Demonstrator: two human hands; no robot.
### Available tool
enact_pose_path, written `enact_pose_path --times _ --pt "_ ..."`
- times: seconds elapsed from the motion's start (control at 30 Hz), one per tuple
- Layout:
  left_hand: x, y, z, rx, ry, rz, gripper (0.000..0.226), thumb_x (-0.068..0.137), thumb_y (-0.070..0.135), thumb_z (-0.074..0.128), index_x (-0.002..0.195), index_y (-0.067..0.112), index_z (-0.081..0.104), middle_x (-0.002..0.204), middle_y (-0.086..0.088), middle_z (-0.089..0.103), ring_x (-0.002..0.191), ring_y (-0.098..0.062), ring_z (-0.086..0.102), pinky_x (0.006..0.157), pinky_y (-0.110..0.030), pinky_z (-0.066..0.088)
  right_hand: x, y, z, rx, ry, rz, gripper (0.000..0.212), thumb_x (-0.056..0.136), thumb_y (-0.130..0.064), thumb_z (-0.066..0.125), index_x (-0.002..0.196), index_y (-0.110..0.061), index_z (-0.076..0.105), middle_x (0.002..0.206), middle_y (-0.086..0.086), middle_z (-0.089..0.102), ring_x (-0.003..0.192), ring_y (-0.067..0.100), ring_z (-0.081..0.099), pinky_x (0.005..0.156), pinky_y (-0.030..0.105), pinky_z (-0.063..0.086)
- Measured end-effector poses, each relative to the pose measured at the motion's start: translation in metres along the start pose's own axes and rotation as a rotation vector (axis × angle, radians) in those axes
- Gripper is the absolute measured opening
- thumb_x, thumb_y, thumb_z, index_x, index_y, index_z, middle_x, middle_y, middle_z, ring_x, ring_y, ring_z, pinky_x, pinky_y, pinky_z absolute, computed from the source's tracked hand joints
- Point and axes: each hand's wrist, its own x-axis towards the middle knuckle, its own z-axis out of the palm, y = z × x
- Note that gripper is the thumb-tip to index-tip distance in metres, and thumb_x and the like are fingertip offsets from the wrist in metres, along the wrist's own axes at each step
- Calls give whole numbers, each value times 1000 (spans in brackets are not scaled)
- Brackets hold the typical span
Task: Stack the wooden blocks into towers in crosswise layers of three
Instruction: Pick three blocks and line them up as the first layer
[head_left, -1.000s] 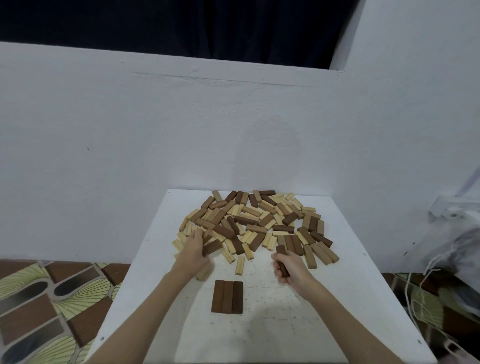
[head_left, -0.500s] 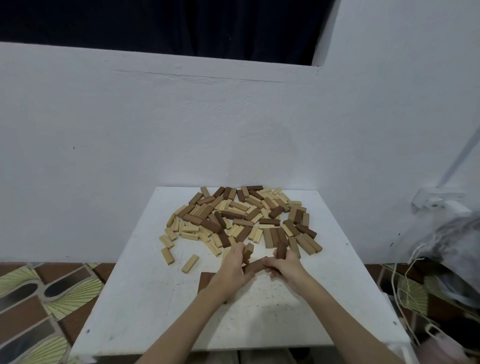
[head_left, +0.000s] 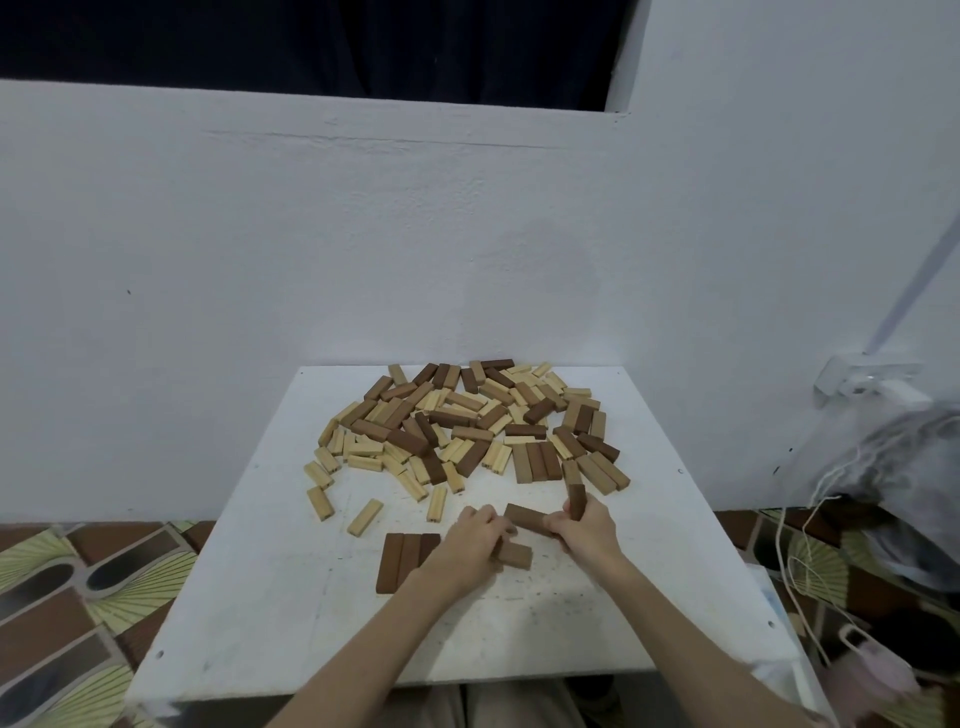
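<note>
On the white table (head_left: 291, 613) — left hand (head_left: 475, 545), right hand (head_left: 584, 532) each gripping brown blocks (head_left: 524, 518) | loose pile (head_left: 467, 426) behind

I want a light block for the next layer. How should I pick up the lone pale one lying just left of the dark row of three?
Pinch the pale block across its two long sides near the middle, coming straight down. It lies flat on the table, apart from its neighbours, so both sides look free.
</note>
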Motion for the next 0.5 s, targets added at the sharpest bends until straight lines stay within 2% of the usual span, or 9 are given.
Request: enact_pose_path --times 0.13,0.23,0.37,0.43,0.5 --pt "-1 0 1 -85 35 -61 38 81 15 69 114 11 52 120 -6 50 112 -22 40 89 -30 35 1 -1 4 -121 -63 -78 22 83 -4 66 80 -17 49 87 5 65 89 20 62 82 31 49" --pt "-3 -1 2 -100 21 -84 35 79 15 70 110 8 54 115 -9 49 108 -22 41 87 -31 36 2 -7 11 -158 -136 -123 23 84 1 64 80 -16 49 92 7 70 93 18 65 93 35 49" --pt "-6 -3 5 -115 61 -103 40 76 16 73 109 7 52 108 -4 41 97 -16 35 83 -29 35 3 -12 19 -193 -206 -146 23 83 3 65 80 -15 50 86 5 70 92 17 66 94 38 50" --pt "-7 -4 4 -100 81 -108 46 75 18 76 112 10 49 116 -5 41 100 -17 36 84 -26 35 5 -13 20 -225 -207 -149 22 83 0 66 81 -15 51 86 4 67 90 18 65 92 36 50" --pt "-6 -4 1 -72 78 -113 56 74 21 77 120 14 45 125 -4 39 110 -19 35 91 -26 35 7 -15 18 -275 -199 -158 17 85 -4 66 85 -14 52 82 0 60 83 16 59 81 27 50"
